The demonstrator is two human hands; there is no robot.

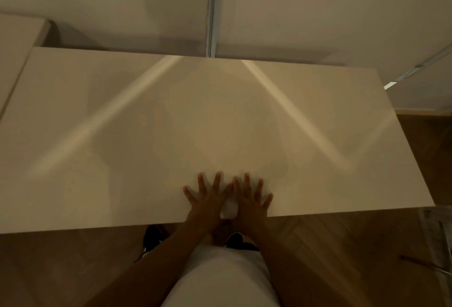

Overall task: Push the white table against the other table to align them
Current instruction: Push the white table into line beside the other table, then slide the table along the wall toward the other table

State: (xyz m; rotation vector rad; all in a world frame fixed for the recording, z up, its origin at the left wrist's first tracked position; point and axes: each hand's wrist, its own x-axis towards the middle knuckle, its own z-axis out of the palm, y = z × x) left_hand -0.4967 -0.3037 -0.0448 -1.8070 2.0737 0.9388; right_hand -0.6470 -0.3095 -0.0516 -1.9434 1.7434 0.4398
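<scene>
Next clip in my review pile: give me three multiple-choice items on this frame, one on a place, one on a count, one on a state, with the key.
1. Where does the other table show?
A. far left
B. far right
C. behind the person

2. How many hands rest on the white table?
A. none
B. one
C. two

3. How are the hands held?
A. fists
B. flat, fingers spread
C. gripping a tool

Key: 1 A, its corner sits beside the white table's left end. 2 C, left hand and right hand lie side by side near the front edge. 3 B, palms are down, nothing visibly gripped.
</scene>
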